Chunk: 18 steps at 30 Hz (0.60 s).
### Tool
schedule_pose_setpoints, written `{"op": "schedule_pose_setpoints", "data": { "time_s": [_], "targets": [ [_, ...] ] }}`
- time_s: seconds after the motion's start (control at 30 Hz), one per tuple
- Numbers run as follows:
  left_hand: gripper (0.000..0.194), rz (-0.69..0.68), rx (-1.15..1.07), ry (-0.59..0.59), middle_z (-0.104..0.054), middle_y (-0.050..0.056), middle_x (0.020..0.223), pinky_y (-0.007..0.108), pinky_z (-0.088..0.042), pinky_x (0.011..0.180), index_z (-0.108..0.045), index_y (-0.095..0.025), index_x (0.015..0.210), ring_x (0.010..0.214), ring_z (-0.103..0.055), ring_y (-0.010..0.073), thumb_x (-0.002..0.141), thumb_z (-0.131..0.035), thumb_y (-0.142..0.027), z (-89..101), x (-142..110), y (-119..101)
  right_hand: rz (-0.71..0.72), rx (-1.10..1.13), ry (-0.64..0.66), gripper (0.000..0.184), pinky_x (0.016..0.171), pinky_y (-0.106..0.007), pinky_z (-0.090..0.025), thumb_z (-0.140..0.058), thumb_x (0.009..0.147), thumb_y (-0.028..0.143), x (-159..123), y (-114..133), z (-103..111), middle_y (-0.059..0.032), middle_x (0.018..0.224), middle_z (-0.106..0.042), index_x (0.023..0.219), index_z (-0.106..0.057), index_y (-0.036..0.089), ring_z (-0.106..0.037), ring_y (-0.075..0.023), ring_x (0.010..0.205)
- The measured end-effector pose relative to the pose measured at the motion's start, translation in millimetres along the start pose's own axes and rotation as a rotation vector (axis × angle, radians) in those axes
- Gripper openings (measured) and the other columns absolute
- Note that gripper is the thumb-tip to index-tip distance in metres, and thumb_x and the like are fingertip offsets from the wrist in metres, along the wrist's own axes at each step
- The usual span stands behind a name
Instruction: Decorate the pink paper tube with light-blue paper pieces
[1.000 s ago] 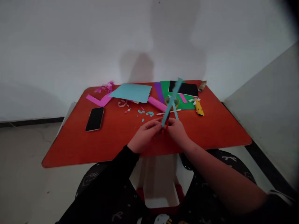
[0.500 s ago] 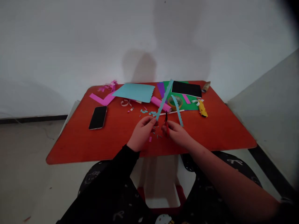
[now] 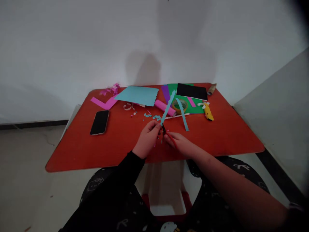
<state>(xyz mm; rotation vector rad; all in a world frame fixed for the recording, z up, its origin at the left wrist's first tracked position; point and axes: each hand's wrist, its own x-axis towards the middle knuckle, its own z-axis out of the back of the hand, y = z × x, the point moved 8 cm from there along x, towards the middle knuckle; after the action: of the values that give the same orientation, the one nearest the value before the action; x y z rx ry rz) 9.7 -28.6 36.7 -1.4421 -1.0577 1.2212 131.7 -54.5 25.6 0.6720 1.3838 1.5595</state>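
My left hand [image 3: 147, 140] pinches the lower end of a light-blue paper strip [image 3: 168, 108] with a zigzag edge, and the strip rises toward the far side of the table. My right hand [image 3: 177, 142] grips a pair of red-handled scissors [image 3: 172, 138]. Their dark blades [image 3: 163, 129] point left and reach the fingers of my left hand, partly hidden there. A second wavy blue strip [image 3: 182, 116] lies on the green paper, apart from both hands. Small blue paper scraps [image 3: 151, 116] are scattered just beyond my left hand.
The red table [image 3: 217, 132] holds a black phone [image 3: 99, 122], a light-blue sheet [image 3: 136, 96], a pink paper roll [image 3: 162, 108], a tape roll [image 3: 180, 106], green [image 3: 196, 109] and purple [image 3: 165, 93] sheets, a black sheet [image 3: 191, 91] and a yellow utility knife [image 3: 208, 112].
The scissors have tilted from nearly upright to pointing left, with their blades now at my left hand. My right hand has moved left and lower, and the held strip leans further right.
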Motion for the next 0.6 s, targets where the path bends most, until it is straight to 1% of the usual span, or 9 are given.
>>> {"op": "schedule_pose_setpoints", "data": {
  "time_s": [0.13, 0.4, 0.6],
  "targets": [
    [0.026, -0.031, -0.008, 0.018, -0.052, -0.003, 0.070, 0.023, -0.040, 0.061, -0.053, -0.020, 0.076, 0.064, -0.048, 0.0102, 0.088, -0.064, -0.040, -3.2, -0.2, 1.0, 0.008, -0.006, -0.005, 0.055, 0.067, -0.030, -0.037, -0.048, 0.094, 0.072, 1.1, -2.2, 0.1, 0.0013, 0.071, -0.052, 0.074, -0.053, 0.021, -0.046, -0.0159, 0.070],
    [0.024, -0.029, -0.056, 0.008, -0.051, -0.003, 0.072, 0.023, -0.042, 0.063, -0.054, -0.020, 0.076, 0.066, -0.048, 0.0103, 0.087, -0.066, -0.038, -5.4, 0.5, 4.1, 0.035, 0.016, -0.026, 0.052, 0.068, -0.029, -0.038, -0.050, 0.096, 0.067, 1.9, -1.2, 0.3, 0.0010, 0.072, -0.054, 0.073, -0.054, 0.021, -0.046, -0.0157, 0.070],
    [0.024, -0.035, -0.057, 0.006, -0.050, -0.003, 0.072, 0.022, -0.044, 0.062, -0.053, -0.020, 0.077, 0.066, -0.048, 0.0109, 0.088, -0.064, -0.038, -5.3, 1.0, 5.1, 0.021, 0.037, -0.033, 0.051, 0.064, -0.029, -0.035, -0.051, 0.095, 0.067, 3.9, -6.5, -1.3, 0.0021, 0.069, -0.049, 0.071, -0.051, 0.021, -0.043, -0.0147, 0.067]
  ]
}}
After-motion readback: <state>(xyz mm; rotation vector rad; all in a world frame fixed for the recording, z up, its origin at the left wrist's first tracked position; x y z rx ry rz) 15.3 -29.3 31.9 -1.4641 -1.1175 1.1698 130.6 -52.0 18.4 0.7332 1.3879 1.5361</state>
